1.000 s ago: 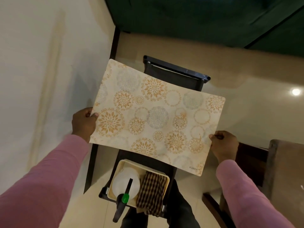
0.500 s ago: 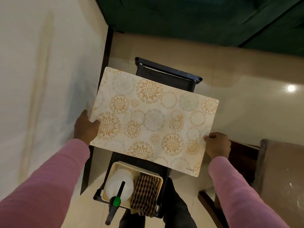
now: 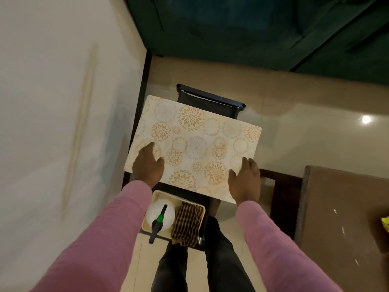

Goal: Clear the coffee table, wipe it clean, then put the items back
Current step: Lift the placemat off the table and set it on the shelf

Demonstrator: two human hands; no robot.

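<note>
Pink-sleeved, the left hand [image 3: 148,163] and right hand [image 3: 245,181] lie palm down on the mat [image 3: 195,144]. Their fingers are straight and spread, pressing the mat rather than pinching it. The left is near the mat's left edge, the right on its near right corner. The mat's long axis runs left to right between them, and it sits across a black rack [image 3: 210,102]. Just nearer the body, a tray [image 3: 155,193] holds a spray bottle [image 3: 161,213] and a checked cloth [image 3: 186,222]. The left hand is closer to the bottle, so wiping likely starts with a pull back toward the body. The coffee table [image 3: 341,207] lies to the right, nearer the right hand. The mat hides the rack's top, so how fully it is supported is unclear. The frame cuts off the table, and a yellow scrap [image 3: 385,226] at its edge cannot be identified.
</note>
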